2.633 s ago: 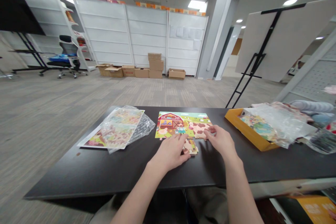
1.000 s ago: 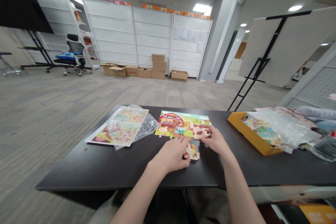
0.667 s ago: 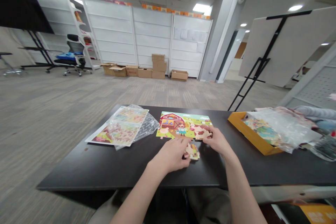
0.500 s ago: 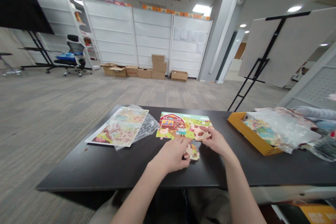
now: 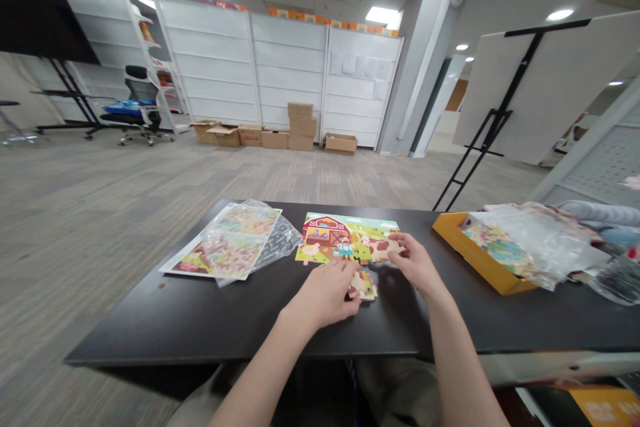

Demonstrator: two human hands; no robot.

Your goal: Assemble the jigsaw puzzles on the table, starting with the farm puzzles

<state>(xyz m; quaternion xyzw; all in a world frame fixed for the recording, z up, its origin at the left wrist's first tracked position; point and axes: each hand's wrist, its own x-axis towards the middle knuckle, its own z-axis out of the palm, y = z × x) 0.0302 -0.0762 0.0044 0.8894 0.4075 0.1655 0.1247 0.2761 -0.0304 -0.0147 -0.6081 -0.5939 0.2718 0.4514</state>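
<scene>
A farm-scene jigsaw puzzle (image 5: 320, 235) with a red barn lies mostly joined on the dark table. Its lower right part shows a brown-and-white cow (image 5: 377, 250). My right hand (image 5: 414, 265) has its fingertips and thumb closed at the right edge of that cow piece. Just below the puzzle are a few loose puzzle pieces (image 5: 367, 287), bunched together. My left hand (image 5: 327, 290) curls around their left side, fingers reaching up to the puzzle's lower edge. The hand hides part of these pieces.
To the left lie printed picture sheets (image 5: 200, 260) under clear plastic bags (image 5: 285, 237). On the right stands a yellow box (image 5: 480, 260) heaped with plastic-wrapped items (image 5: 545, 247). The table's front edge (image 5: 250, 360) runs close to my body.
My right hand has shifted slightly up at the cow piece, which sits closer against the rest of the puzzle. My left hand stays nearly still around the loose pieces.
</scene>
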